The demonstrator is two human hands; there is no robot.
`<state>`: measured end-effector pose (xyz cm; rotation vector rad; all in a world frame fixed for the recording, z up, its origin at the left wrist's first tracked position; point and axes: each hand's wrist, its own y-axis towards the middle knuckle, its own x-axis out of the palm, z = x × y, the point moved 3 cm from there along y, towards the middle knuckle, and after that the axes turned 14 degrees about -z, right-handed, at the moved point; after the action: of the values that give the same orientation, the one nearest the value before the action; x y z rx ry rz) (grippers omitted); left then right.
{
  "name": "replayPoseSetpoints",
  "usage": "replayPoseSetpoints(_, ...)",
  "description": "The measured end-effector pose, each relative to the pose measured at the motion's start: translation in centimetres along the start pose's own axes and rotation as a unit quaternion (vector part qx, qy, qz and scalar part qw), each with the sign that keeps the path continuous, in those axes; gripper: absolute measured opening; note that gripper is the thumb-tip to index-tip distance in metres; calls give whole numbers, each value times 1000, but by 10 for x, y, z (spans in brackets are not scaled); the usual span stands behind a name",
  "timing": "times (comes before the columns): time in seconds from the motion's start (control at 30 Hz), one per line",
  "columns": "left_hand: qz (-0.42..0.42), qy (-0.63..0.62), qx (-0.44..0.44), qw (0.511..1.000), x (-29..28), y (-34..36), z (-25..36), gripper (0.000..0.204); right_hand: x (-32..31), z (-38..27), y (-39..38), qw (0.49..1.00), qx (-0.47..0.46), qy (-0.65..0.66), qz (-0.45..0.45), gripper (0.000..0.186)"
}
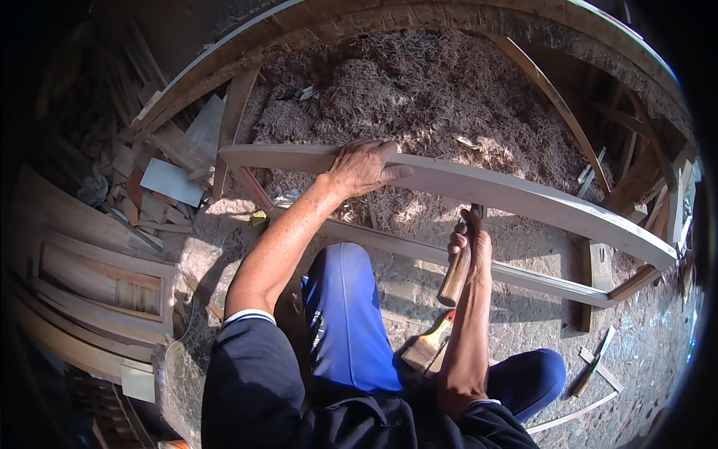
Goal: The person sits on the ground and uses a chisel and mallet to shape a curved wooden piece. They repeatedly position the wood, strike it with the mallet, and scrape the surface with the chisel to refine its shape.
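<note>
A long wooden frame (pixel 523 196) stands on edge across the space before me, its front rail pale and slightly curved. My left hand (pixel 361 169) grips the upper rail left of its middle, with the fingers over the top and the thumb along the face. Below that rail, right of centre, my right hand (pixel 476 243) is closed around a wooden-handled tool (pixel 455 278). Its thick handle points down toward me, and its other end meets the underside of the rail, where the tip is hidden, so I cannot make out its kind.
A paintbrush (pixel 425 349) lies near my right forearm. A bladed tool (pixel 592 372) and thin strips rest on the floor at right. Wood shavings (pixel 404 90) heap beyond the frame, under a large curved beam (pixel 419 16). Offcuts (pixel 153 202) and a panelled wooden piece (pixel 97 273) are at left.
</note>
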<state>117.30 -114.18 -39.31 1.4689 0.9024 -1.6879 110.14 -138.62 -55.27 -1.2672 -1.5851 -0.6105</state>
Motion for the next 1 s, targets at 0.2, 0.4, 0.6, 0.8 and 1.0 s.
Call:
replayPoseSetpoints(0.2, 3, 83, -179, 980, -9, -111, -158, 80, 67, 128, 18, 977, 186, 78, -74, 33)
replayPoseSetpoints(0.4, 106, 43, -326, 938, -14, -201, -301, 62, 115, 236, 18, 936, 303, 123, -130, 34)
replayPoseSetpoints(0.6, 261, -234, -287, 891, -8, -241, -381, 54, 149, 319, 42, 920, 366, 120, -77, 27)
replayPoseSetpoints(0.8, 458, -503, -223, 699, 33, -252, -407, 69, 184, 373, 66, 908, 378, 154, -96, 17)
replayPoseSetpoints(1.0, 548, -517, -208, 623, 63, -229, -430, 90, 205, 405, 88, 906, 378, 152, -115, 15)
